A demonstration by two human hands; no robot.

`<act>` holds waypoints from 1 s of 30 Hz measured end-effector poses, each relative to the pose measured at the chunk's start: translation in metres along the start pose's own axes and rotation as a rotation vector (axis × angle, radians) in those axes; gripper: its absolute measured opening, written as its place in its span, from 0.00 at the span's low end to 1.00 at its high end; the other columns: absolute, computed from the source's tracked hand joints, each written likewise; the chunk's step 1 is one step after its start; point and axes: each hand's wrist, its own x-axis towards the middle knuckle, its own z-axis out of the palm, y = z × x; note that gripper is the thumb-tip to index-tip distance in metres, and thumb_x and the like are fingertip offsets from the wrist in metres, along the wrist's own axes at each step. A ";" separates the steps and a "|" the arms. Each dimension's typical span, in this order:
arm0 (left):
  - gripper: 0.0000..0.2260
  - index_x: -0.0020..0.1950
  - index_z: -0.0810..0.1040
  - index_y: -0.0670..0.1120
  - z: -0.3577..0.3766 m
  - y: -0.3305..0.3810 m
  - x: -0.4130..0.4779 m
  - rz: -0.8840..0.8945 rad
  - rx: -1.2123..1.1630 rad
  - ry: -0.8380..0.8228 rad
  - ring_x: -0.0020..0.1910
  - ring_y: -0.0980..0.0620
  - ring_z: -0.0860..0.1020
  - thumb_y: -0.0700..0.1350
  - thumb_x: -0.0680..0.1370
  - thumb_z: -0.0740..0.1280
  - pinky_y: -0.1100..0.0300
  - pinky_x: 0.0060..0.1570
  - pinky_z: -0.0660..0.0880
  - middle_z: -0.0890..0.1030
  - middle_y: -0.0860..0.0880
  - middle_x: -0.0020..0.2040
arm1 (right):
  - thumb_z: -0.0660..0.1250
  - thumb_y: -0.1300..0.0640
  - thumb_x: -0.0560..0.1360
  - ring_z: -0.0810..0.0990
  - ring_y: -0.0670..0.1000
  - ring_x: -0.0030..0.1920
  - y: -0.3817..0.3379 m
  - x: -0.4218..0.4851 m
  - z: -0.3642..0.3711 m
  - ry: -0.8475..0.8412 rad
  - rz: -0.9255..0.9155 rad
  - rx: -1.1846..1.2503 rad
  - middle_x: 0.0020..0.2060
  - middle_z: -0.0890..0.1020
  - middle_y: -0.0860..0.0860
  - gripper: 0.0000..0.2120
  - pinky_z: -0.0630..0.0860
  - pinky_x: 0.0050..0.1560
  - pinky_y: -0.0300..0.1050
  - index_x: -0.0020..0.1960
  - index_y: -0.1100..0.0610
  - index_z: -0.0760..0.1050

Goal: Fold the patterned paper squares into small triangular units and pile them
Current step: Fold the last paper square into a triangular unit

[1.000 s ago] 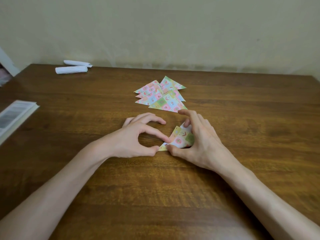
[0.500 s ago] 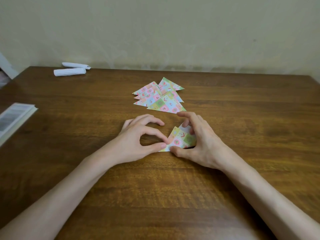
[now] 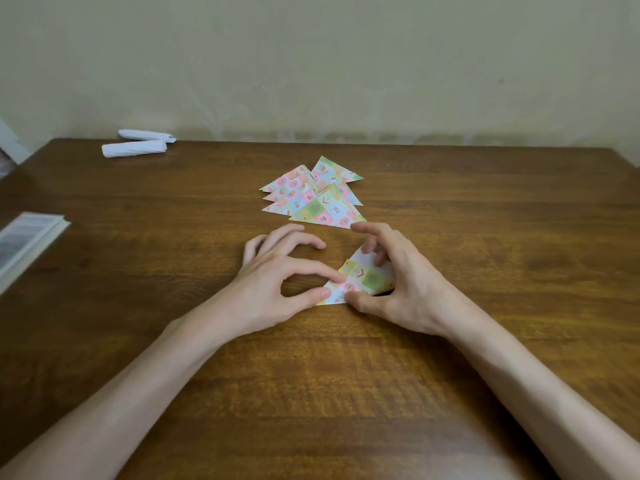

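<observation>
While in left hand [image 3: 273,289] and right hand [image 3: 410,289] grip, triangle [image 3: 364,277]: apex away, base crosswise.

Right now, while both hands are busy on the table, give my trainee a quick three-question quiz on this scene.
1. True or false: the pile of folded triangles lies farther from the person than the paper being folded.
2. Where on the table are the two white rolls? A: far left corner. B: far right corner. C: on top of the pile.
3. Which hand pinches the near-left corner of the paper being folded between thumb and forefinger?

Key: 1 true. 2 A. 3 the left hand.
</observation>
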 end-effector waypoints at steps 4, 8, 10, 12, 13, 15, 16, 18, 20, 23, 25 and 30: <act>0.13 0.60 0.79 0.73 0.001 -0.002 0.000 -0.005 -0.005 -0.007 0.79 0.63 0.54 0.67 0.77 0.62 0.55 0.74 0.48 0.68 0.66 0.70 | 0.79 0.38 0.65 0.72 0.45 0.57 0.005 -0.003 -0.006 0.075 0.052 -0.125 0.54 0.73 0.38 0.36 0.64 0.61 0.48 0.69 0.37 0.69; 0.16 0.60 0.79 0.74 0.000 -0.002 0.001 -0.007 -0.014 -0.012 0.77 0.66 0.56 0.69 0.76 0.60 0.55 0.73 0.50 0.68 0.67 0.69 | 0.77 0.36 0.66 0.70 0.45 0.57 0.006 -0.002 -0.008 0.033 0.080 -0.148 0.54 0.72 0.39 0.34 0.64 0.60 0.47 0.69 0.36 0.69; 0.15 0.61 0.79 0.73 0.000 -0.002 0.001 -0.007 -0.003 -0.019 0.77 0.66 0.55 0.68 0.76 0.60 0.54 0.73 0.50 0.68 0.67 0.70 | 0.77 0.36 0.67 0.70 0.46 0.57 0.005 -0.001 -0.008 0.021 0.080 -0.154 0.54 0.71 0.40 0.34 0.63 0.59 0.47 0.69 0.36 0.68; 0.14 0.61 0.79 0.72 0.000 -0.001 0.000 -0.007 0.014 -0.029 0.78 0.65 0.54 0.66 0.78 0.61 0.52 0.74 0.50 0.67 0.68 0.70 | 0.76 0.35 0.67 0.70 0.46 0.58 0.005 -0.002 -0.008 0.018 0.077 -0.159 0.54 0.71 0.39 0.34 0.62 0.58 0.46 0.70 0.36 0.68; 0.14 0.61 0.79 0.71 0.000 0.000 0.000 -0.004 0.022 -0.031 0.78 0.64 0.54 0.65 0.78 0.61 0.52 0.74 0.50 0.67 0.68 0.71 | 0.76 0.35 0.67 0.70 0.45 0.58 0.005 -0.002 -0.009 0.015 0.075 -0.156 0.55 0.71 0.39 0.35 0.62 0.58 0.46 0.70 0.36 0.68; 0.13 0.62 0.79 0.71 0.000 0.001 0.000 0.003 0.029 -0.030 0.79 0.64 0.54 0.64 0.79 0.61 0.51 0.75 0.50 0.67 0.68 0.71 | 0.77 0.37 0.67 0.70 0.45 0.59 0.007 -0.002 -0.012 -0.003 0.085 -0.114 0.55 0.71 0.39 0.35 0.63 0.60 0.46 0.70 0.36 0.68; 0.14 0.62 0.79 0.71 0.000 0.001 0.000 0.003 0.026 -0.029 0.79 0.64 0.54 0.64 0.79 0.61 0.51 0.75 0.50 0.67 0.68 0.71 | 0.78 0.39 0.67 0.71 0.44 0.59 0.008 -0.002 -0.015 -0.017 0.092 -0.088 0.55 0.72 0.39 0.35 0.63 0.60 0.46 0.70 0.36 0.68; 0.14 0.62 0.79 0.71 0.000 0.000 0.000 0.004 0.022 -0.030 0.78 0.64 0.54 0.64 0.78 0.61 0.50 0.75 0.50 0.68 0.68 0.71 | 0.79 0.41 0.68 0.71 0.44 0.59 0.008 -0.002 -0.017 -0.035 0.090 -0.082 0.56 0.71 0.39 0.34 0.61 0.60 0.44 0.70 0.36 0.68; 0.13 0.62 0.79 0.70 0.000 0.000 -0.001 0.023 0.024 -0.025 0.78 0.64 0.55 0.63 0.79 0.62 0.48 0.76 0.51 0.68 0.68 0.71 | 0.79 0.42 0.69 0.70 0.44 0.59 0.007 -0.002 -0.017 -0.042 0.084 -0.101 0.55 0.70 0.39 0.34 0.60 0.60 0.43 0.70 0.37 0.68; 0.12 0.65 0.80 0.65 0.000 0.003 0.000 0.129 0.026 -0.026 0.79 0.59 0.59 0.55 0.82 0.64 0.48 0.76 0.54 0.70 0.65 0.72 | 0.78 0.43 0.69 0.69 0.44 0.59 0.006 -0.002 -0.017 -0.053 0.090 -0.105 0.55 0.70 0.38 0.34 0.60 0.60 0.42 0.71 0.37 0.68; 0.14 0.67 0.81 0.61 0.002 0.005 0.001 0.234 0.033 -0.038 0.77 0.57 0.64 0.48 0.84 0.65 0.52 0.74 0.58 0.74 0.63 0.71 | 0.78 0.43 0.69 0.69 0.45 0.59 0.005 -0.001 -0.017 -0.047 0.085 -0.113 0.55 0.70 0.39 0.34 0.60 0.60 0.42 0.71 0.37 0.67; 0.16 0.68 0.81 0.58 0.001 0.006 0.001 0.274 0.050 -0.067 0.72 0.60 0.70 0.42 0.85 0.64 0.52 0.72 0.62 0.77 0.63 0.68 | 0.79 0.42 0.68 0.71 0.44 0.60 0.010 -0.001 -0.021 -0.078 0.083 -0.071 0.56 0.71 0.39 0.36 0.65 0.67 0.47 0.71 0.37 0.67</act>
